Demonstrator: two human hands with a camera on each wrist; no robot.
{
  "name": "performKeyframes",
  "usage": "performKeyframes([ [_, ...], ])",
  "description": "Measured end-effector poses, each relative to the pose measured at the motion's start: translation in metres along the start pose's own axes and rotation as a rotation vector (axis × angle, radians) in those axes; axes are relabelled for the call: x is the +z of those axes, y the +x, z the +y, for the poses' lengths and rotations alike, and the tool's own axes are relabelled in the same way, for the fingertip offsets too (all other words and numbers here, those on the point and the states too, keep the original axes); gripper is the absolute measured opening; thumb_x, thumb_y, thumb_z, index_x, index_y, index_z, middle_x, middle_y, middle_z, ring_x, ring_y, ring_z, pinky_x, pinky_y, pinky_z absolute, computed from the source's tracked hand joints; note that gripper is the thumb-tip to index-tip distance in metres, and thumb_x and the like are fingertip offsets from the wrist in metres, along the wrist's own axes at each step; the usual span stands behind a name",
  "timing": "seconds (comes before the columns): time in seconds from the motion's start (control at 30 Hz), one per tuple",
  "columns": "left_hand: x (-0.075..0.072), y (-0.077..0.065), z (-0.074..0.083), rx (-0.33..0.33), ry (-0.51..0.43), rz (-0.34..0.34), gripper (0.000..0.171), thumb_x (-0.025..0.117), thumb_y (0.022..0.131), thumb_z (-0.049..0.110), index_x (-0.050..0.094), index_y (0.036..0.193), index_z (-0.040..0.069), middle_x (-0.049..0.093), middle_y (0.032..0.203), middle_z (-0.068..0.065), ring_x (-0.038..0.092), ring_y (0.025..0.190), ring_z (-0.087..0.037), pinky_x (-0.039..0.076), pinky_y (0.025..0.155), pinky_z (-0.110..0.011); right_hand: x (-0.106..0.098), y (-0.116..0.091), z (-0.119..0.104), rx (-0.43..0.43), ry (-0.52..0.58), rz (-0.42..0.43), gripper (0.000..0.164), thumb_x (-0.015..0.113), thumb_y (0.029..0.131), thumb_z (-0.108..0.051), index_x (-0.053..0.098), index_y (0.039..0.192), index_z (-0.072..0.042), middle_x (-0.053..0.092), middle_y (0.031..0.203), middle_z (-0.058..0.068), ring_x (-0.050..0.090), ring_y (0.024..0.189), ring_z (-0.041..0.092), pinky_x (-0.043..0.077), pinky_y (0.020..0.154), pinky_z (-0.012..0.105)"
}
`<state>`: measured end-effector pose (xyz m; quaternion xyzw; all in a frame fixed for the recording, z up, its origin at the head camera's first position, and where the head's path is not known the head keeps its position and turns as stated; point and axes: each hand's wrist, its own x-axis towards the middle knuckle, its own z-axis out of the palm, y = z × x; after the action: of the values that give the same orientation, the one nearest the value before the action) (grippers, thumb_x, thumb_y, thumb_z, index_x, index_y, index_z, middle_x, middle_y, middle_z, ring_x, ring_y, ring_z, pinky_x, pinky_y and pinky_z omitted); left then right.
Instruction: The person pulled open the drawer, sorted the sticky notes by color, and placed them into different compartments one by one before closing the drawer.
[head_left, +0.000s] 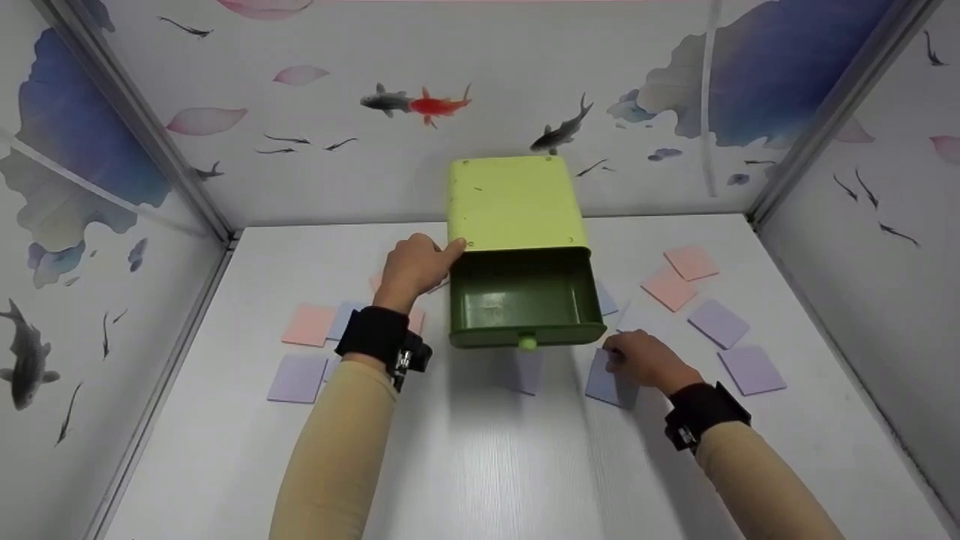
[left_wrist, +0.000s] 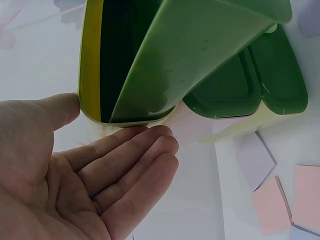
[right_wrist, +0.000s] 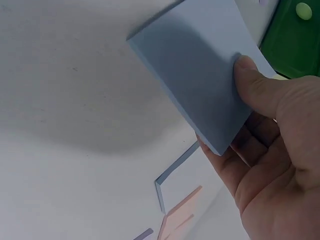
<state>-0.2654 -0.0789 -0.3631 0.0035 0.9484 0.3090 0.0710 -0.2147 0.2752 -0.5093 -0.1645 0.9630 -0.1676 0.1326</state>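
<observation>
In front of me stands a yellow-green drawer box (head_left: 517, 202), its dark green top drawer (head_left: 526, 296) pulled out with bare plastic showing inside. My left hand (head_left: 417, 266) is at the box's front left corner, thumb on the top edge. In the left wrist view the fingers (left_wrist: 135, 165) lie fairly straight along the side wall. My right hand (head_left: 649, 358) pinches a blue sticky-note pad (right_wrist: 200, 70) by its edge, thumb on its face, right of the drawer. The pad is tilted over the table in the right wrist view.
Pink pads (head_left: 669, 289) and purple pads (head_left: 751, 369) lie on the white table (head_left: 480, 472) at the right. More pink (head_left: 309, 324), blue and purple pads (head_left: 297, 379) lie at the left. A purple pad (head_left: 529, 373) sits below the drawer. Printed walls enclose the table.
</observation>
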Motion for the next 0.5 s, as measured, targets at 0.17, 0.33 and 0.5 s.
performKeyframes([
  [0.17,0.001,0.000,0.000,0.004,-0.007,0.004,0.054,0.048,0.096,0.054,0.044,0.058,0.016,0.037,0.057,0.004,0.042,0.057,-0.015,0.035,0.056,-0.028,-0.009,-0.004,0.003,-0.025,0.032,0.011,0.016,0.069,0.086,-0.004,0.072,0.102,-0.003,0.067,0.087,0.005,0.055,0.076,0.016,0.049,0.072,0.037],
  [0.33,0.002,0.000,0.000,0.006,-0.003,0.012,0.054,0.048,0.096,0.053,0.044,0.058,0.016,0.038,0.058,0.004,0.044,0.059,-0.016,0.036,0.056,-0.028,-0.021,-0.006,0.004,-0.063,0.055,0.004,0.013,0.067,0.086,0.000,0.074,0.097,-0.003,0.067,0.083,0.004,0.052,0.071,0.014,0.046,0.066,0.033],
  [0.5,0.001,-0.001,0.001,0.002,0.005,0.014,0.053,0.047,0.096,0.053,0.047,0.060,0.015,0.040,0.061,0.002,0.045,0.061,-0.017,0.037,0.057,-0.029,-0.043,-0.009,0.002,-0.111,0.025,0.043,0.017,0.066,0.085,0.005,0.075,0.098,-0.002,0.073,0.093,0.011,0.065,0.084,0.022,0.053,0.074,0.040],
])
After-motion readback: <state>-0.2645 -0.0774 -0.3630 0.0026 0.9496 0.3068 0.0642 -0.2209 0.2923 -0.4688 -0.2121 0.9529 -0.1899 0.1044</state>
